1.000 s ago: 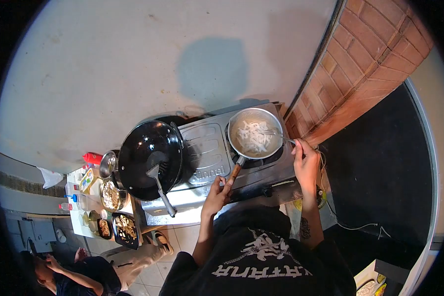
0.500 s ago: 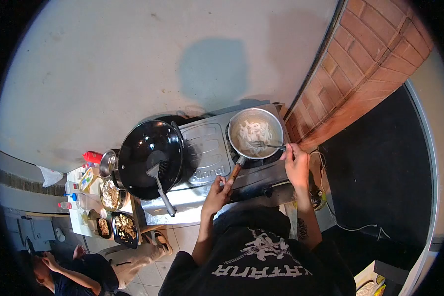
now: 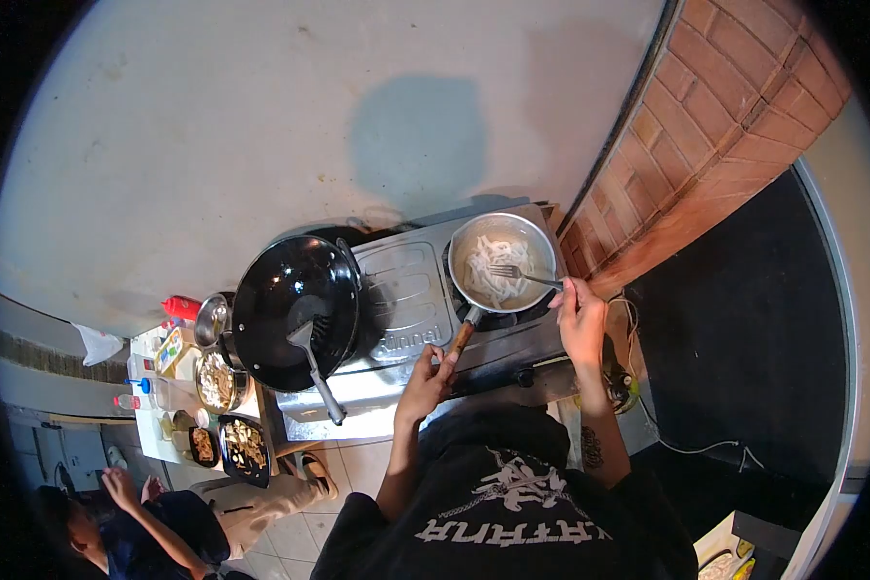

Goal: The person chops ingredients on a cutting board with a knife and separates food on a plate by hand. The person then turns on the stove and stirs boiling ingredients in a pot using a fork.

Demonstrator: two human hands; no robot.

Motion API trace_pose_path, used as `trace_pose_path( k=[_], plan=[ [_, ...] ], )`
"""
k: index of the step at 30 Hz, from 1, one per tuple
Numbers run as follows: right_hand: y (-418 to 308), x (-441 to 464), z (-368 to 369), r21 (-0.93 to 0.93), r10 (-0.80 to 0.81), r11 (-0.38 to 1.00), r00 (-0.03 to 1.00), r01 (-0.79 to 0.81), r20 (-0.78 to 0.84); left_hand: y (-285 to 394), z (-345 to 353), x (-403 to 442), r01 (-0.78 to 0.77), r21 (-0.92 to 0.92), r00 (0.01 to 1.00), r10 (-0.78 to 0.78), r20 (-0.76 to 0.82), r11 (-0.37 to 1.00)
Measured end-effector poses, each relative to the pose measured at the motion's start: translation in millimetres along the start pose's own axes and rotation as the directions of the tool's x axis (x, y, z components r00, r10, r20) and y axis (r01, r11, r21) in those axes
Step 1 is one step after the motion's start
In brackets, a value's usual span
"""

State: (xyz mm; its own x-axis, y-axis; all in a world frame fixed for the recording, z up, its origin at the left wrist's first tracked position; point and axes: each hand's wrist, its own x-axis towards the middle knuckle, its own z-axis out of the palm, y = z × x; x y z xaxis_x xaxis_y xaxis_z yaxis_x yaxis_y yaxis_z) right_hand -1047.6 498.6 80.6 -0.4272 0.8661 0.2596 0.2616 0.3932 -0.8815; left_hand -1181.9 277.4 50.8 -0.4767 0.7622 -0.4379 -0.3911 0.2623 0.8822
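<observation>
A metal saucepan [image 3: 466, 224] sits on the right burner of the stove, with white noodle-like strips [image 3: 498, 256] in it. My left hand [image 3: 427, 380] is closed around the saucepan's wooden handle [image 3: 463, 338]. In my right hand [image 3: 578, 317] is a fork [image 3: 536, 280], its tines among the white strips. To the left, a black wok [image 3: 266, 300] stands over the other side of the stove. A slotted spatula [image 3: 315, 367] leans inside it, its handle hanging over the near rim.
The steel stove [image 3: 396, 280] stands against a pale wall, with a brick column [image 3: 696, 126] on the right. A side table at left holds a black tray of food [image 3: 245, 449], a bowl of food [image 3: 217, 379] and a red bottle [image 3: 181, 307]. Another person [image 3: 155, 532] is at lower left.
The fork has shifted slightly within the white strips, and my right hand has moved with it. My left hand stays on the handle. The other person's raised hand has moved away from their head.
</observation>
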Motion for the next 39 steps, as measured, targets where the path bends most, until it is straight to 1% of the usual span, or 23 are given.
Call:
trace_pose_path(
  k=[1,5,7,8,10,13,19,21,24,26,29,32,34,35,37,39],
  plan=[
    [-2,-1,1,-0.006,0.05,0.999,0.999,-0.05,0.004,0,0,0,0.001,0.0,1.0,-0.001,-0.001,1.0],
    [-5,-1,2,-0.011,0.068,0.998,0.998,-0.068,0.01,-2,0,0,-0.017,-0.001,1.0,0.017,-0.005,1.0],
    [2,0,4,-0.019,-0.048,0.999,0.999,0.048,0.005,-2,1,0,-0.028,0.007,1.0,0.028,-0.009,1.0],
    [4,0,4,-0.019,-0.048,0.999,0.999,0.048,0.006,0,2,0,-0.018,0.018,1.0,0.019,-0.018,1.0],
    [-3,0,4,0.014,0.08,0.997,0.997,-0.08,0.003,2,2,-1,-0.009,0.029,1.0,0.01,-0.028,1.0],
    [-1,1,6,0.009,0.08,0.997,0.997,-0.079,-0.006,2,2,-1,0.001,0.009,1.0,-0.001,-0.016,1.0],
    [-3,2,9,-0.008,0.092,0.996,0.996,-0.091,0.02,1,1,-1,-0.021,0.027,1.0,0.021,-0.005,0.999],
    [0,2,11,-0.009,0.077,0.997,0.997,-0.077,0.016,0,1,-1,-0.019,-0.005,1.0,0.019,0.007,1.0],
    [-1,2,10,-0.018,0.068,0.998,0.997,-0.067,0.024,2,2,-2,-0.027,0.031,0.999,0.027,-0.017,0.999],
    [0,2,9,-0.027,0.073,0.997,0.997,-0.072,0.038,-1,1,0,-0.031,0.024,0.999,0.032,-0.015,0.999],
    [2,3,6,-0.044,0.083,0.996,0.996,-0.081,0.03,-2,1,0,-0.022,0.009,1.0,0.023,-0.013,1.0],
    [2,4,2,-0.005,0.096,0.995,0.995,-0.096,-0.007,2,2,-1,-0.01,0.011,1.0,0.01,-0.014,1.0],
    [1,5,-3,-0.063,-0.076,0.995,0.995,0.072,-0.066,1,2,-1,-0.011,0.02,1.0,0.011,-0.016,1.0],
    [-2,5,-6,-0.064,-0.076,0.995,0.995,0.072,-0.066,-2,1,0,-0.028,0.008,1.0,0.028,-0.008,1.0],
    [-11,6,-14,-0.052,-0.014,0.999,0.996,0.009,-0.091,-1,1,0,-0.046,-0.006,0.999,0.046,-0.001,0.999],
    [-22,8,-23,-0.027,0.016,0.999,0.996,-0.019,-0.092,3,1,-1,0.016,0.007,1.0,-0.016,0.006,1.0]
  ],
)
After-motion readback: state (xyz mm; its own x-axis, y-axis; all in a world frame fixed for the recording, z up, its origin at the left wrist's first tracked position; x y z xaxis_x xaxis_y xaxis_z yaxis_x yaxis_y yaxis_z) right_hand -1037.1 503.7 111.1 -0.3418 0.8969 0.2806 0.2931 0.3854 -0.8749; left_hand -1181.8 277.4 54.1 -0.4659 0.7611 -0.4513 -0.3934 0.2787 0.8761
